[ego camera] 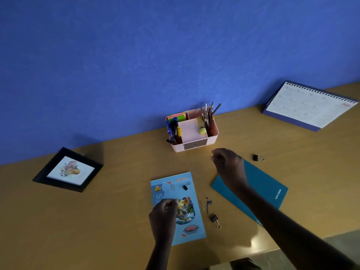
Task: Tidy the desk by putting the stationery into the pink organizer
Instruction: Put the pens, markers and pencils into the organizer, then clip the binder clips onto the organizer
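Right hand (227,162) hovered with fingers curled, contents too small to tell, just short of the pink organizer (178,147), which stood ahead and slightly left; left hand (164,213), also curled, hung farther back.

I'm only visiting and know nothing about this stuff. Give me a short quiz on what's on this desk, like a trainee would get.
1. True or false: the pencils stand in the organizer's right-hand compartment.
2. How many black binder clips lie outside the organizer?
3. What stands at the desk's far right end? A lamp, B calendar, C mug.
Key: 1 true; 2 three, one on the booklet, two on the desk; 3 B.
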Available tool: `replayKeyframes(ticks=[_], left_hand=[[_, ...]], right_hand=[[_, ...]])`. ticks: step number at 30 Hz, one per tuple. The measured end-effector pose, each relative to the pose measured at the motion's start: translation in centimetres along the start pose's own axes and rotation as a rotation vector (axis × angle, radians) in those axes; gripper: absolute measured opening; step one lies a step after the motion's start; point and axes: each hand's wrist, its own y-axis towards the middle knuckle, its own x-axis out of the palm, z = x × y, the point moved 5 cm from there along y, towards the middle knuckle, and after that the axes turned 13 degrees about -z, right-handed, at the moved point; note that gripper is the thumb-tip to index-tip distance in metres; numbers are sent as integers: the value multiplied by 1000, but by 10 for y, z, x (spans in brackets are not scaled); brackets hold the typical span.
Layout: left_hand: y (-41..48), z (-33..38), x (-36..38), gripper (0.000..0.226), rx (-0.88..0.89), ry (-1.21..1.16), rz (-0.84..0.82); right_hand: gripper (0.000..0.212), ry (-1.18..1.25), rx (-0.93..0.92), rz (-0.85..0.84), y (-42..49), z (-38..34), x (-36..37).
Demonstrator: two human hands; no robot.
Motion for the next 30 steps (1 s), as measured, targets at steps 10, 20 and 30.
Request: replayKeyframes(ticks=[10,20,30], left_hand=[[-4,49,24,10,251,61,-42],[58,131,34,75,511,471,-61],[72,152,25,81,496,640,-132]], right_hand=[[38,-144,191,-356,-78,30,37],[87,-428,43,-583,-3,-12,59],[88,-612,-10,-651,30,-10,70]])
